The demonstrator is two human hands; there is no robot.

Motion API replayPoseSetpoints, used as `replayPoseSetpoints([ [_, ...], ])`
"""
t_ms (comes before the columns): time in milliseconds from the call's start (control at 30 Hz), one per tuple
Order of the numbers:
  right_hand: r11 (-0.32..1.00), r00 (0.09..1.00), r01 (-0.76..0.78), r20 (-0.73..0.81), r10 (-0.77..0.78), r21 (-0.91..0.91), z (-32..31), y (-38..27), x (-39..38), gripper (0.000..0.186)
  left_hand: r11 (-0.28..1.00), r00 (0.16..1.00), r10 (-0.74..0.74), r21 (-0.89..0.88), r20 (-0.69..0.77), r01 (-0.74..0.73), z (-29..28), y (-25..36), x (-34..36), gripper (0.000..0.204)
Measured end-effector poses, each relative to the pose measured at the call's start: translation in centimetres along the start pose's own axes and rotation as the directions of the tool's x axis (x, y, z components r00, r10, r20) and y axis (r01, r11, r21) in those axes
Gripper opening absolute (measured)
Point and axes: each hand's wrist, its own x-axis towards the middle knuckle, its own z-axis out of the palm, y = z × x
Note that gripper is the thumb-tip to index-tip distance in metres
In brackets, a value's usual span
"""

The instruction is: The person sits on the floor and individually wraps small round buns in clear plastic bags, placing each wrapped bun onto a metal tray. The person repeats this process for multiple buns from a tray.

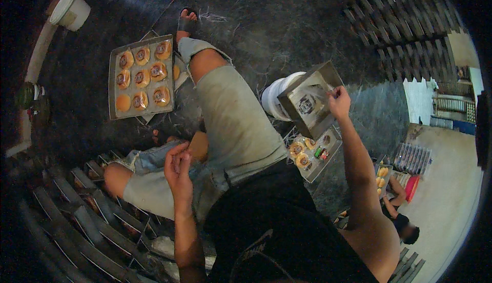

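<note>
My right hand [339, 102] reaches into a tilted metal box [318, 120], its fingers pinched at a clear plastic bag [320, 89] with a dark print. More printed bags [307, 104] lie against the box's bottom. Over my lap, my left hand [179, 173] is raised with nothing in it, its fingers loosely bent and apart. To the left, a metal tray [114, 85] on the floor holds rows of round golden buns. Most of these, such as one bun [139, 78], sit in clear printed bags; the front-left bun [123, 102] looks bare.
A white bucket [277, 98] stands behind the metal box. Beside it, a second tray [311, 176] carries bagged buns and small colourful items. Dark racks [82, 221] flank me at lower left. Another person [400, 220] sits at far right near a tray of buns [382, 178].
</note>
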Motion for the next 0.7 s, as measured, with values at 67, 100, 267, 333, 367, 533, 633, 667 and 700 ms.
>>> replayPoseSetpoints([
  [67, 0.994, 0.999, -0.029, -0.038, 0.034, 0.108, -0.8, 1.7, 0.9, 0.026, 1.000, 1.000, 0.005, 0.011, 0.024, -0.006, 0.3, 0.3, 0.2, 0.030],
  [100, 0.986, 0.997, -0.044, -0.057, 0.053, 0.162, -1.4, 2.8, 1.4, 0.028, 1.000, 0.999, 0.008, 0.018, 0.038, -0.009, 0.5, 0.3, 0.3, 0.030],
  [267, 0.761, 0.936, -0.326, 0.304, 0.176, 0.561, -7.7, -4.0, 3.0, 0.029, 0.997, 1.000, 0.015, 0.071, -0.001, -0.015, -0.4, 0.0, 0.6, 0.030],
  [333, 0.681, 0.894, -0.401, 0.424, 0.145, 0.613, -10.2, -5.9, 3.0, 0.039, 0.997, 0.999, 0.023, 0.067, 0.041, -0.026, 0.5, -0.2, 1.0, 0.030],
  [367, 0.652, 0.903, -0.397, 0.402, 0.152, 0.646, -11.1, -6.4, 2.5, 0.037, 0.997, 0.996, 0.038, 0.064, 0.080, -0.043, 1.7, -0.3, 1.3, 0.030],
  [533, 0.469, 0.922, -0.285, 0.374, -0.105, 0.836, -10.3, -18.7, -0.6, 0.054, 0.992, 0.908, 0.126, -0.042, 0.399, -0.119, 9.4, 1.0, 2.5, 0.058],
  [633, 0.453, 0.898, -0.283, 0.400, -0.184, 0.845, -9.4, -25.2, -2.6, 0.061, 0.971, 0.919, 0.230, -0.134, 0.321, -0.196, 14.9, 5.1, 2.8, 0.065],
  [667, 0.415, 0.886, -0.321, 0.424, -0.187, 0.852, -9.2, -27.5, -3.3, 0.064, 0.959, 0.938, 0.241, -0.211, 0.248, -0.191, 16.1, 6.3, 2.9, 0.060],
  [700, 0.430, 0.872, -0.322, 0.441, -0.212, 0.843, -8.8, -28.6, -3.8, 0.065, 0.949, 0.949, 0.237, -0.260, 0.207, -0.180, 16.1, 6.3, 3.4, 0.052],
])
